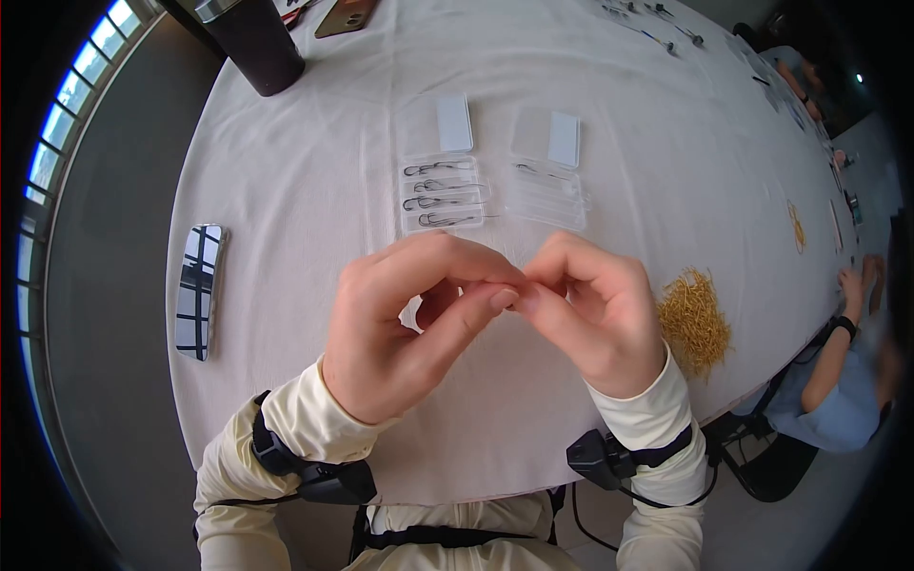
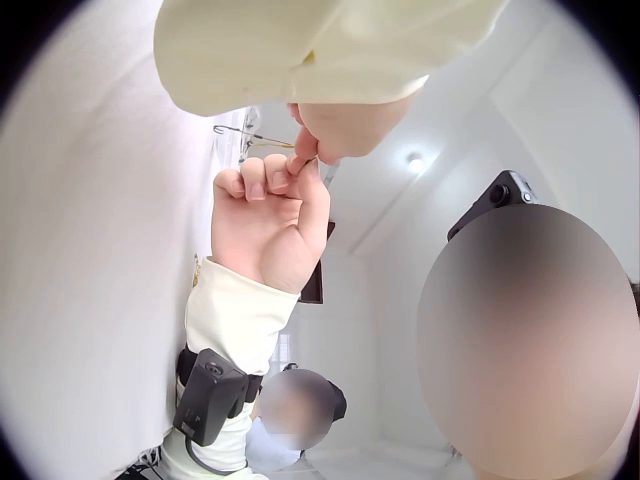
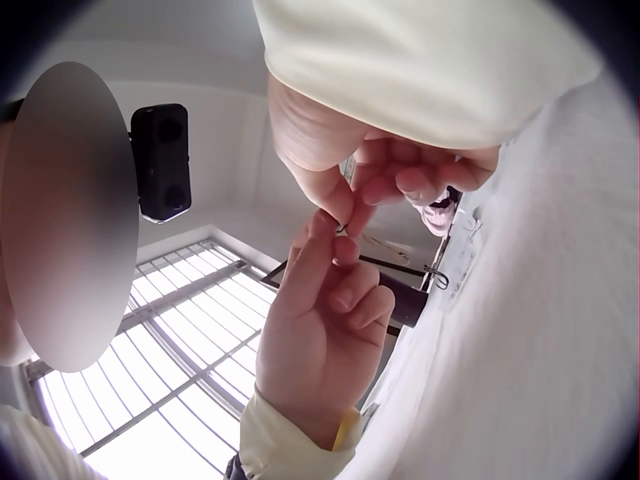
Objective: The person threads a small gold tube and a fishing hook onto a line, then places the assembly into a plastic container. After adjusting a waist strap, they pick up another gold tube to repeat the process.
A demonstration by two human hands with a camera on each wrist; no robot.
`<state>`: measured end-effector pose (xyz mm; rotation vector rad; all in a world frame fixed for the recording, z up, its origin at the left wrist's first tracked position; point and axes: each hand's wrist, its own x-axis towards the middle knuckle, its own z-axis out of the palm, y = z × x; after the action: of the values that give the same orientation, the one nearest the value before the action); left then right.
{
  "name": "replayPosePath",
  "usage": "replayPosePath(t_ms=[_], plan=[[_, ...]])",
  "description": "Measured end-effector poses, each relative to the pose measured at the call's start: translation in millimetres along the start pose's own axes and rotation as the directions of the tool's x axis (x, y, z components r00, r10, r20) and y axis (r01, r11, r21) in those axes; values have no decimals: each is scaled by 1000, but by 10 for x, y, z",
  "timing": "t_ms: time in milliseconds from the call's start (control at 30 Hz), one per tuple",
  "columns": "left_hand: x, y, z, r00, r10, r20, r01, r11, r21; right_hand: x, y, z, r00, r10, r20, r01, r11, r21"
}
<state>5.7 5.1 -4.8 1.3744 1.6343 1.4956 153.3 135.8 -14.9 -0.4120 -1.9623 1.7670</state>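
Observation:
In the head view, my left hand (image 1: 405, 314) and right hand (image 1: 602, 319) meet fingertip to fingertip over the near part of the table. Thumb and forefinger of each hand pinch a small dark piece (image 3: 342, 230), mostly hidden by the fingertips; I cannot tell what it is. Just beyond the hands lies an open clear box (image 1: 443, 195), its compartments holding dark looped wires (image 1: 440, 187). Beside it sits a second open clear box (image 1: 545, 198) with a few thin dark strands. A pile of short golden strips (image 1: 695, 322) lies right of my right hand.
A phone (image 1: 198, 290) lies at the left edge of the white-covered table (image 1: 286, 190). A dark tumbler (image 1: 252, 48) and another phone (image 1: 346, 17) are at the far left. Another person (image 1: 828, 381) sits at the right, near a small golden bundle (image 1: 796, 228).

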Motion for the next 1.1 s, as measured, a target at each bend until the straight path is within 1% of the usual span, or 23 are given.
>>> replayPosePath(t_ms=[33,67,100,167,200,267,300,367,400,467,500,567,700,833,1000,1067,1100], plan=[[-5,-11,-1,998,61,-13,-61,996,58,-2,-19,3,1000,0,-5,0,1000,1],[-11,-16,0,992,123,-24,-120,986,116,-5,-44,3,999,54,-11,-53,998,43],[-21,-15,1,992,124,-20,-121,986,116,-10,-58,2,994,108,-14,-106,991,85],[-36,-10,5,970,238,-51,-222,951,216,-16,-51,4,994,111,-21,-108,988,113],[-52,-5,16,970,240,-47,-224,950,217,-30,-41,14,993,113,-22,-109,984,140],[-66,4,28,944,325,-59,-298,914,274,-36,-22,41,995,96,-30,-90,985,144],[-62,-3,44,944,325,-56,-299,914,274,-34,-13,53,996,80,-35,-74,986,147],[-59,-41,94,891,435,-130,-368,859,356,-38,23,77,997,61,-50,-52,986,158],[-64,-54,95,891,435,-128,-369,859,355,-40,33,89,997,44,-63,-32,985,169],[-80,-77,87,853,513,-96,-428,794,432,-50,44,112,997,29,-77,-16,985,172],[-81,-81,81,853,513,-95,-429,793,432,-53,46,121,996,15,-90,1,985,175],[-81,-91,77,818,575,-34,-482,717,504,-55,51,128,995,-14,-99,30,988,153],[-98,-110,89,813,579,-61,-478,724,497,-54,60,150,987,-86,-133,102,987,123],[-79,-90,106,815,575,-69,-465,721,514,-66,58,181,986,-68,-152,91,985,149],[-101,-98,118,816,572,-80,-452,719,527,-75,90,245,979,-110,-170,137,978,157],[-98,-88,132,817,562,-128,-417,729,543,-75,90,236,979,-119,-163,146,976,164],[-97,-87,126,817,563,-129,-417,729,543,-74,91,232,979,-130,-156,156,973,170]])
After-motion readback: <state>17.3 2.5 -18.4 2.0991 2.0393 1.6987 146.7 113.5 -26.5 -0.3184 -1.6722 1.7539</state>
